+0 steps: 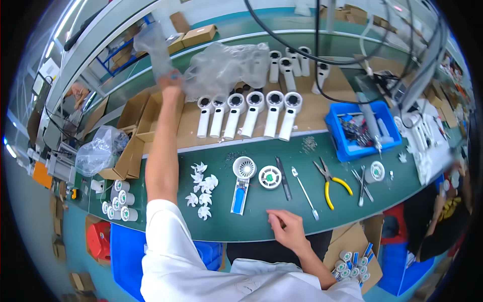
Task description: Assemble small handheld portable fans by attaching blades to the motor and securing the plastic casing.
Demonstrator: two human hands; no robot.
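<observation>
My left arm stretches far forward, and my left hand (170,81) is closed on a translucent plastic bag (152,46) that stands up above it; the fingers are slightly blurred. My right hand (288,229) rests at the bench's near edge, fingers curled, with nothing visible in them. Ahead of it lie an open white handheld fan housing (238,194) with a blue battery in its handle, a round white fan part (270,177) with a green centre, a dark slim tool (284,178) and a white-handled tool (305,194). White fan blades (205,184) are scattered to the left.
Yellow-handled pliers (329,183), tweezers (362,186) and a blue bin (362,131) of parts are on the right. Several white fans (254,113) line the cardboard behind, beside crumpled plastic (226,68). White motor cups (121,199) and cardboard boxes (128,156) stand left. Black cables (318,50) hang overhead.
</observation>
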